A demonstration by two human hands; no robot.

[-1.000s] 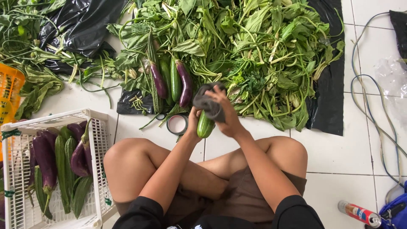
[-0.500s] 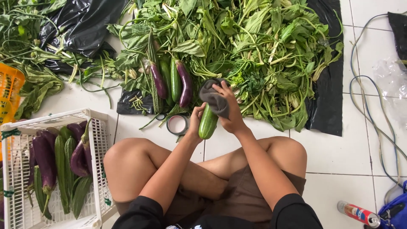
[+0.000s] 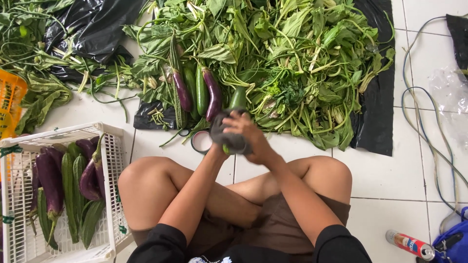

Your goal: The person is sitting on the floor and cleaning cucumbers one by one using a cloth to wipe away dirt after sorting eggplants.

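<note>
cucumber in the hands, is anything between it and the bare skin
Yes. A dark grey cloth is wrapped round the lower part of the green cucumber, under the right hand; the left hand is mostly hidden behind it.

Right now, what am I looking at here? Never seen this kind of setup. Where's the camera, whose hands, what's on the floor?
There is no machine here. The one picture comes from a camera worn on a person's head, looking down at their own lap and hands. The person sits cross-legged on a white tiled floor.

Both hands meet in front of the knees. The left hand and the right hand hold a grey cloth wrapped around a green cucumber, whose top end sticks out above the cloth.

Just beyond lies a big pile of leafy greens on black plastic sheeting, with two purple eggplants and more green vegetables beside them. A roll of tape lies by the left hand. To the person's left, a white plastic basket holds eggplants and long green vegetables. A spray can lies at lower right.
</note>
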